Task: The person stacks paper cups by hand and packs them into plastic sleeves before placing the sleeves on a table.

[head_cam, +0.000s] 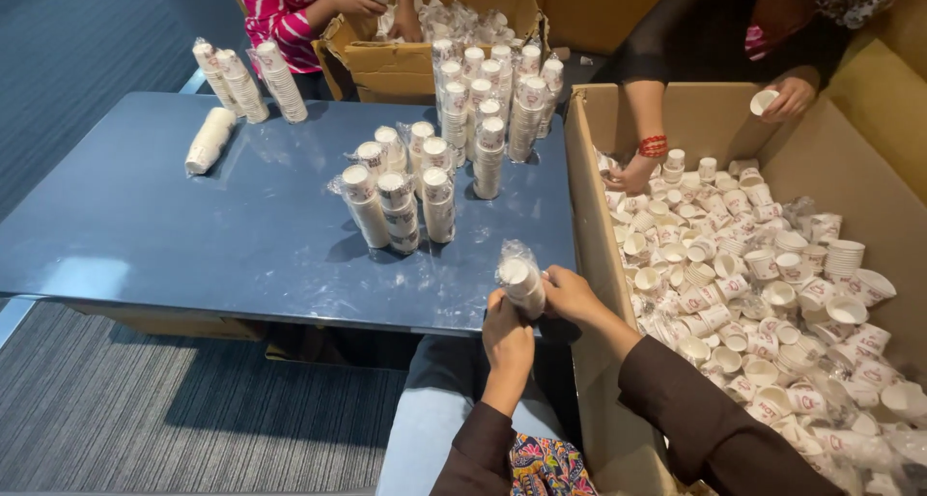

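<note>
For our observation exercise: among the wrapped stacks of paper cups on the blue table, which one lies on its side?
The wrapped stack near the table's far left edge lies flat. Every other stack there, like the three just behind it, stands upright.

Wrapped cup stacks (398,211) stand on a blue table (193,235).

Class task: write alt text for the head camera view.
Both hands, left and right, hold a wrapped cup stack at a blue table edge. Loose cups fill a cardboard box beside it.
</note>
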